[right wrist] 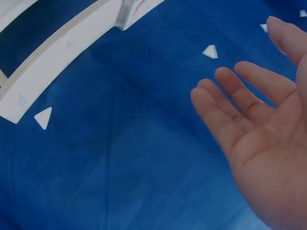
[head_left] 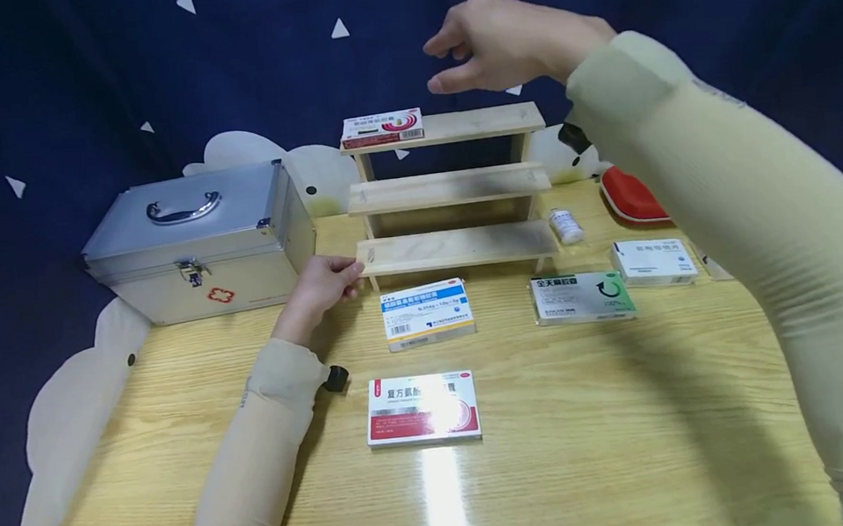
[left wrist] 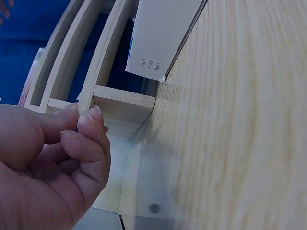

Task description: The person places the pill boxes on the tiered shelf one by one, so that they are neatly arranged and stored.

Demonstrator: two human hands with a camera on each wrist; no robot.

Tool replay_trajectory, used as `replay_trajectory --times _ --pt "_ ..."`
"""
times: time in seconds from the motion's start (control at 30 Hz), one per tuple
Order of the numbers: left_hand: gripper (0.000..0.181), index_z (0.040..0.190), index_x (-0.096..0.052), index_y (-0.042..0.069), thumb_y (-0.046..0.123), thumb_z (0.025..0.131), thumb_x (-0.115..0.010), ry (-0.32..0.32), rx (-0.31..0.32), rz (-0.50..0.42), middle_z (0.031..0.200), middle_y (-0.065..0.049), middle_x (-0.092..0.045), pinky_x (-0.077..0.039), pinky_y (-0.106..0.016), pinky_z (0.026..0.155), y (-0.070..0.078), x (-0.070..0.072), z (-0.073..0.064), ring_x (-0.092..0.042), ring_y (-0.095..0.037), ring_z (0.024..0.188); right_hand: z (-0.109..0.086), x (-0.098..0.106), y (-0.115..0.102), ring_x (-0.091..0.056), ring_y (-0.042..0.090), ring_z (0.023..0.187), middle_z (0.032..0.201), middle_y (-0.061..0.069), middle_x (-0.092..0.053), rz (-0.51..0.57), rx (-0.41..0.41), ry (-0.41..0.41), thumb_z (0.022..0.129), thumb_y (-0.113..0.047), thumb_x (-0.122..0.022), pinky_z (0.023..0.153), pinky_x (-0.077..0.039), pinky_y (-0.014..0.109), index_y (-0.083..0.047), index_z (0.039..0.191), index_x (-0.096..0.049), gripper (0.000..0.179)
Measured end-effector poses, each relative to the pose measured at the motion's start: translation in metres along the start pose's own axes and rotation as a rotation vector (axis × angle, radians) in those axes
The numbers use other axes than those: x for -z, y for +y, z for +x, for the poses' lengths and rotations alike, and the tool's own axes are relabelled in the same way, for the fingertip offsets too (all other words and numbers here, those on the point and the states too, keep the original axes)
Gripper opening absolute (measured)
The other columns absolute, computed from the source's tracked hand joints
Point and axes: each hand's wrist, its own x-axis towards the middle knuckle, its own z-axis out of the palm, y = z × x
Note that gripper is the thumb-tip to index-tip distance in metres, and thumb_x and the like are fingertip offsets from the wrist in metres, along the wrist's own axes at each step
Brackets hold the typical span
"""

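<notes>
A three-tier wooden shelf (head_left: 458, 247) stands at the back of the table. My left hand (head_left: 323, 287) pinches the left end of its lowest board between thumb and fingertips, as the left wrist view shows closely. High above the top tier, to the right, my right hand (head_left: 503, 39) hangs in the air with nothing in it; its fingers (right wrist: 235, 103) are loosely spread in the right wrist view. On the top board's left end lies a red and white medicine box (head_left: 383, 128). A blue and white medicine box (head_left: 428, 314) lies just in front of the shelf.
A silver medicine case (head_left: 194, 241) stands left of the shelf. Nearer me lies another red and white box (head_left: 423, 409). To the right are a green and white box (head_left: 583, 297), a white box (head_left: 653, 262), a small white bottle (head_left: 565, 226) and a red pouch (head_left: 632, 194).
</notes>
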Motion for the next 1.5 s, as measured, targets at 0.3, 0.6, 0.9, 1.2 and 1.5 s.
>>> replay_trajectory --times 0.3,0.6,0.9,1.2,1.5 --pt "0.036 0.131 -0.057 -0.006 0.017 0.104 -0.054 -0.006 -0.007 0.002 0.11 -0.024 -0.064 -0.053 -0.025 0.07 -0.001 0.005 0.003 -0.058 -0.014 0.074 -0.054 -0.021 -0.016 -0.049 0.036 0.122 0.146 0.018 -0.044 0.037 0.055 0.027 0.1 -0.043 -0.056 0.1 -0.045 0.05 -0.009 0.148 -0.046 0.059" --pt "0.036 0.132 -0.057 -0.006 0.017 0.104 -0.054 -0.002 -0.002 -0.007 0.108 -0.023 -0.065 -0.052 -0.022 0.068 -0.001 0.007 0.001 -0.058 -0.013 0.074 -0.094 -0.052 -0.022 -0.055 0.033 0.106 0.142 0.019 -0.048 0.102 0.109 0.066 0.098 -0.04 -0.062 0.095 -0.048 0.048 -0.007 0.145 -0.049 0.06" --pt "0.035 0.131 -0.058 -0.005 0.017 0.104 -0.054 0.003 0.007 0.002 0.108 -0.022 -0.065 -0.052 -0.023 0.068 -0.002 0.007 0.002 -0.058 -0.015 0.075 -0.125 -0.084 -0.025 -0.06 0.03 0.102 0.135 0.017 -0.053 0.164 0.143 0.113 0.094 -0.033 -0.071 0.09 -0.053 0.045 -0.004 0.14 -0.055 0.057" --pt "0.036 0.132 -0.056 -0.006 0.017 0.104 -0.054 -0.005 0.002 -0.003 0.108 -0.022 -0.065 -0.05 -0.022 0.067 -0.002 0.008 0.003 -0.058 -0.013 0.073 -0.151 -0.121 -0.029 -0.061 0.028 0.105 0.13 0.016 -0.058 0.167 0.192 0.098 0.092 -0.034 -0.074 0.089 -0.053 0.044 -0.004 0.136 -0.059 0.056" --pt "0.036 0.131 -0.057 -0.006 0.017 0.104 -0.054 -0.013 0.001 -0.001 0.108 -0.022 -0.064 -0.05 -0.02 0.065 -0.001 0.009 0.003 -0.057 -0.012 0.072 -0.169 -0.16 -0.043 -0.059 0.029 0.114 0.127 0.014 -0.06 0.168 0.184 0.008 0.092 -0.038 -0.072 0.094 -0.05 0.048 -0.005 0.135 -0.061 0.055"
